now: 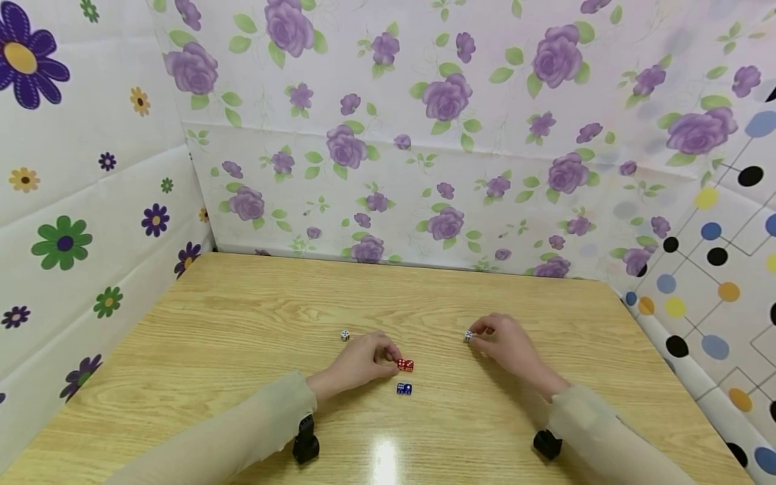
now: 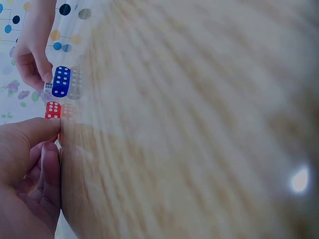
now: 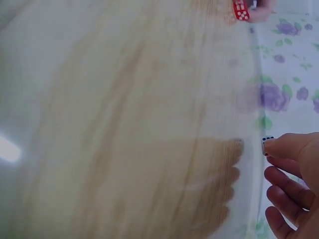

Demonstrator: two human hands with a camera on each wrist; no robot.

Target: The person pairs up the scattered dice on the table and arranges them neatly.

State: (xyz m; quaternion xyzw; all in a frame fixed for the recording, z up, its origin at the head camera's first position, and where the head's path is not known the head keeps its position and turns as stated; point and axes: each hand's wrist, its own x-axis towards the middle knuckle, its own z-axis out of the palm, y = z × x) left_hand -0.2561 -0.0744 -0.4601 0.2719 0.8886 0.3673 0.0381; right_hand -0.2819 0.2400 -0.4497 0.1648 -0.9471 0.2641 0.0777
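My left hand [image 1: 362, 362] has its thumb and forefinger at the left end of a pair of red dice [image 1: 405, 365], pinching the nearer one. The two red dice sit side by side on the table. Just in front of them lies a pair of blue dice [image 1: 404, 389], also side by side. Farther right, my right hand [image 1: 508, 345] pinches a white die [image 1: 469, 336] between thumb and forefinger; in the right wrist view the thumb covers part of this die [image 3: 267, 144]. Another white die [image 1: 345, 335] rests behind the left hand, touched by neither hand.
The wooden table [image 1: 254, 296] reaches back to a floral cloth [image 1: 388, 162]. Patterned cloths also hang along the left and right sides. A black wrist camera [image 1: 306, 441] sits under the left sleeve, and another black one [image 1: 547, 444] under the right.
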